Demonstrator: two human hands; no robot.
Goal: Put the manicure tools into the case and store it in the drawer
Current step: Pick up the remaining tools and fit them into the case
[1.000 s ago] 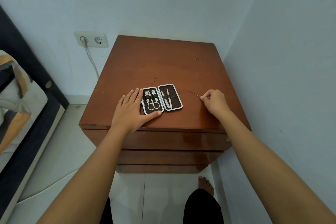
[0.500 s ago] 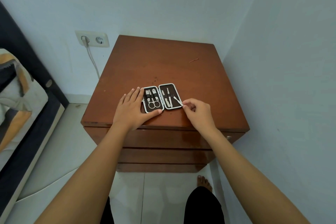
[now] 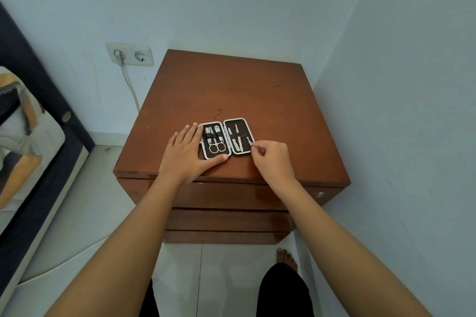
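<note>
A small manicure case point(image 3: 226, 139) lies open flat near the front edge of a brown wooden nightstand point(image 3: 231, 90). Its left half holds scissors point(image 3: 217, 147) and clippers under straps; its right half holds slim metal tools. My left hand point(image 3: 186, 154) lies flat on the wood against the case's left side, thumb along its front edge. My right hand point(image 3: 270, 158) pinches a thin metal tool point(image 3: 249, 141) at the right edge of the case's right half, its tip inside the case. The drawer fronts point(image 3: 226, 197) below are shut.
A thin stick point(image 3: 273, 87) lies on the back right of the nightstand top. The white wall stands close on the right. A socket with a plugged cable point(image 3: 130, 55) is on the back wall, a bed point(image 3: 23, 136) at left, my bare foot point(image 3: 286, 258) on the tiled floor.
My right hand picked up a thin tool from the wood at the right, carried it left and now sets it into the case's right half. My left hand has stayed in place.
</note>
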